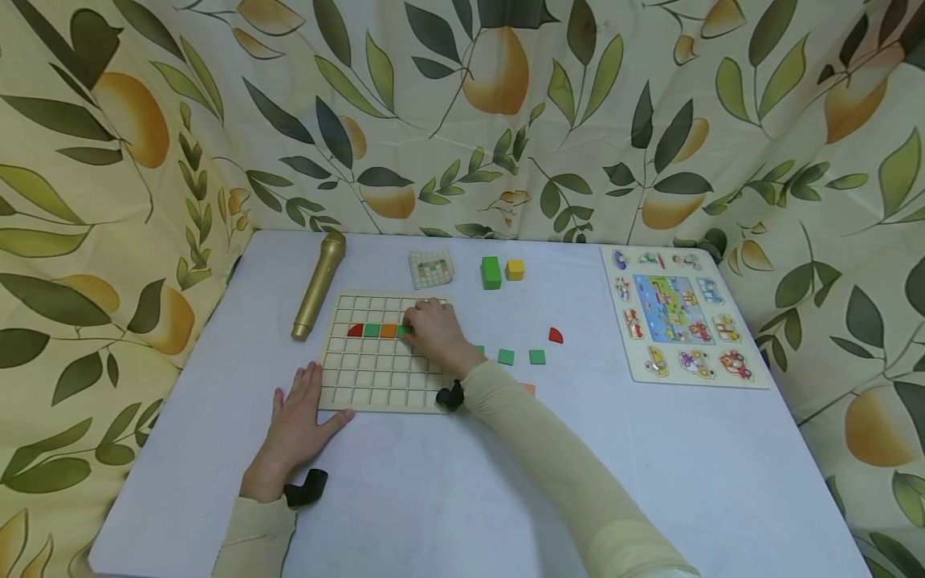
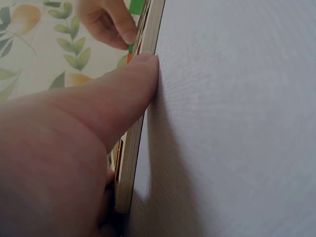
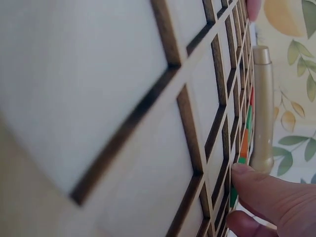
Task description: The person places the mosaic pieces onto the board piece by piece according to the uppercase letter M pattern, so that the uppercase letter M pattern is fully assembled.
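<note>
The left hand (image 1: pixel 296 421) lies with its grip spread wide, fingers along the left edge of the gridded board (image 1: pixel 361 373) and thumb against its near edge; it holds nothing up, and that corner hold seems meant to brace the board against sliding on the desk (image 1: pixel 405 498); the right hand (image 1: pixel 437 333) bends over the far part of the board, its thumb and curled fingers at a green square (image 1: pixel 402 331) in one row of cells; whether this grip pinches the piece or only presses it, I cannot tell; the square sits just beyond an orange square (image 1: pixel 389 330), another green square (image 1: pixel 372 330) and a red rounded piece (image 1: pixel 356 330), the cell walls probably holding each in line.

Loose green squares (image 1: pixel 506 356) and a second red piece (image 1: pixel 555 335) lie right of the board, within easy reach of the right arm; a gold microphone (image 1: pixel 319 286), a small patterned card (image 1: pixel 431 269), a green block (image 1: pixel 491 273), a yellow block (image 1: pixel 515 270) and a picture puzzle (image 1: pixel 639 351) stand apart, presumably clear of the hands.
</note>
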`<state>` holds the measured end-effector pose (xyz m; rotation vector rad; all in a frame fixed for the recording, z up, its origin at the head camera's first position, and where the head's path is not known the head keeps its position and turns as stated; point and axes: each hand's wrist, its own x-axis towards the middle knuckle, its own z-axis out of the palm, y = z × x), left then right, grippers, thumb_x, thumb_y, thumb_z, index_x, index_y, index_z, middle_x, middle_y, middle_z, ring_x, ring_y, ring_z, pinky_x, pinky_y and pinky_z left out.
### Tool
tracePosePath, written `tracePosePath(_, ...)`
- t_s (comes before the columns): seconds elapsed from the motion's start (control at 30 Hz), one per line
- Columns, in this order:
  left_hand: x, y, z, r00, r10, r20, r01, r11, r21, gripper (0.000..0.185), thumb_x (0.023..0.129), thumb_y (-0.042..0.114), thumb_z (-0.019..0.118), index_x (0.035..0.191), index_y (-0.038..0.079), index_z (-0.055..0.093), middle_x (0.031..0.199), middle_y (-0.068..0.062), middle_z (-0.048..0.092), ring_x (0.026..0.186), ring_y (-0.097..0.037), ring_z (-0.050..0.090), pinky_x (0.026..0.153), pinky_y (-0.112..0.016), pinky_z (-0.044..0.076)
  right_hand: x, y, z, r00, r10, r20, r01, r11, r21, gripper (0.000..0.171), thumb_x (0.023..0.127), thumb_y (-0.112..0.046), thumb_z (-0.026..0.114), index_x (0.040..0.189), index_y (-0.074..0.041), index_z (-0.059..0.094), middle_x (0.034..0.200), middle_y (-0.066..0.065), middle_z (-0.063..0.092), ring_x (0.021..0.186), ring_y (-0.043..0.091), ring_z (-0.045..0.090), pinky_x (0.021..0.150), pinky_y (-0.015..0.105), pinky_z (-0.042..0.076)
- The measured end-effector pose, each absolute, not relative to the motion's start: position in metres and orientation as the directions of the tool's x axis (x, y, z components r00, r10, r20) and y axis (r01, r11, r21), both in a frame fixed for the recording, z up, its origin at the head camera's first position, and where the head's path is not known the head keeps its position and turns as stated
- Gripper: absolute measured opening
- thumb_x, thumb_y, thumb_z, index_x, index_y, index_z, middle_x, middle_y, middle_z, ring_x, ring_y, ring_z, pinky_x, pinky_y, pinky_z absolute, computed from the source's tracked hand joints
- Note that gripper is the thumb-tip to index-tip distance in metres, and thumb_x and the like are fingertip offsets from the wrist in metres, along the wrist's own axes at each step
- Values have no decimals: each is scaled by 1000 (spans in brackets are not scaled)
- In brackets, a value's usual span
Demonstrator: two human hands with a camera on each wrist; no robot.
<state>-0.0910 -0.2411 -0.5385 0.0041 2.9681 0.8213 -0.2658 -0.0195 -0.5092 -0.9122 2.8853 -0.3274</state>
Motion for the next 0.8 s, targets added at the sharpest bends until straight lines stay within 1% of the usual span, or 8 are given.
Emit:
tracePosePath(0.17, -92, -242, -540, -998, 18, -62, -16, 861, 508, 100, 89, 47, 68, 151, -11, 14, 157, -27, 12, 145, -40, 4, 109, -63, -4, -266, -20, -510, -824, -566, -25, -546, 805, -230, 23, 91, -37, 71, 104, -19, 71, 104, -4, 64, 104, 19, 54, 91, 46, 43)
tracePosePath(0.3, -92, -242, -541, -998, 19, -67, -18, 861, 508, 100, 89, 48, 68, 151, -11, 14, 158, -27, 11, 145, -40, 4, 109, -63, -4, -265, -20, -509, -833, -550, -50, -525, 816, -241, 23, 90, -39, 71, 102, -19, 71, 103, -4, 64, 103, 19, 53, 91, 46, 42)
tracePosePath(0.63, -91, -242, -539, -997, 21, -70, -18, 860, 510, 100, 89, 46, 68, 151, -11, 14, 158, -27, 11, 145, -41, 4, 109, -63, -4, -265, -20, -509, -854, -517, -50, -488, 831, -266, 26, 89, -42, 71, 103, -20, 69, 104, -4, 64, 102, 20, 53, 94, 47, 40)
tracePosePath(0.8, -91, -242, -539, -997, 21, -69, -18, 860, 510, 100, 89, 47, 68, 151, -11, 14, 158, -27, 11, 145, -41, 4, 109, -63, -4, -265, -17, -509, -847, -530, -35, -501, 818, -282, 27, 89, -43, 71, 104, -21, 70, 106, -4, 64, 104, 20, 53, 94, 47, 40)
